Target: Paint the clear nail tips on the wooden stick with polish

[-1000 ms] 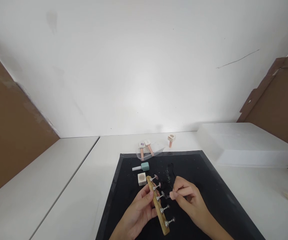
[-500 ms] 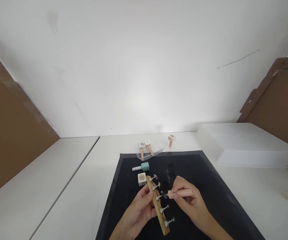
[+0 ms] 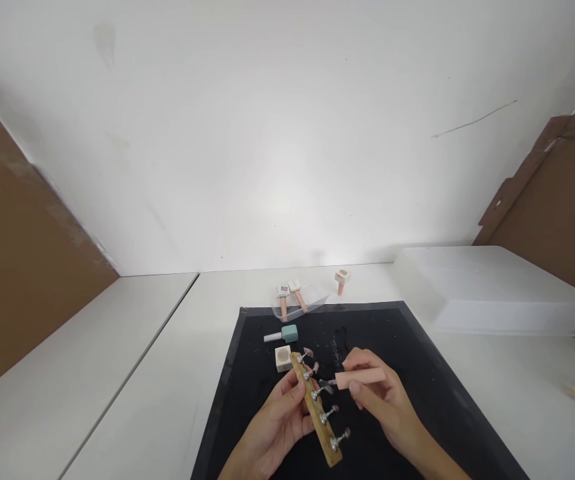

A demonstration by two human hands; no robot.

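Note:
My left hand (image 3: 278, 421) is closed around a wooden nail-tip stand (image 3: 326, 438), tilted above the black mat. Several metal posts on the stand carry small dark or pinkish nail tips (image 3: 308, 352). In my right hand (image 3: 390, 403), the fingers pinch the pink cap of a nail polish brush (image 3: 360, 378), held nearly level. The brush end is at the middle nail tip; whether it touches cannot be made out. A square whitish bottle (image 3: 283, 358) stands just beyond the stand. Behind it a green polish bottle (image 3: 290, 333) with a white cap lies on its side.
The black mat (image 3: 247, 360) covers the middle of the white table. At its far edge, a clear tray (image 3: 320, 303) holds two pink-capped bottles (image 3: 284, 305), and another pink-capped bottle (image 3: 342, 279) is to their right. A white box (image 3: 497, 287) occupies the right side.
My right hand has shifted slightly upward and the brush cap has turned a little, its outer end now higher. The stand has tilted slightly in my left hand.

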